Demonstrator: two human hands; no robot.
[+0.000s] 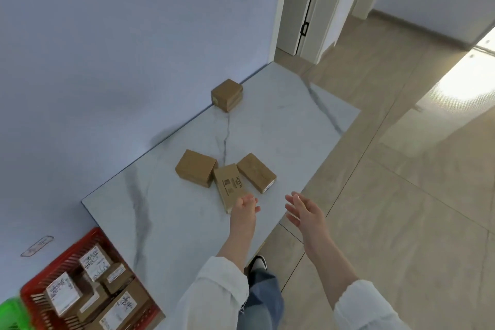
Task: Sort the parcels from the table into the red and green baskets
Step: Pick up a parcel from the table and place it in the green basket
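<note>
Four brown parcels sit on the marble surface (166, 222). The middle parcel (230, 185) of the near trio has print that looks like "NYFA". The right parcel (256, 172) has a tiny unreadable white label, the left parcel (196, 168) is plain, and the cube parcel (227, 95) sits by the wall. The left hand (245, 205) bends over the printed one's near end; grip can't be told. The right hand (305, 211) is spread past the surface's front edge. The red basket (67, 257) holds scribble-labelled boxes, with the green basket (10, 311) beside it.
</note>
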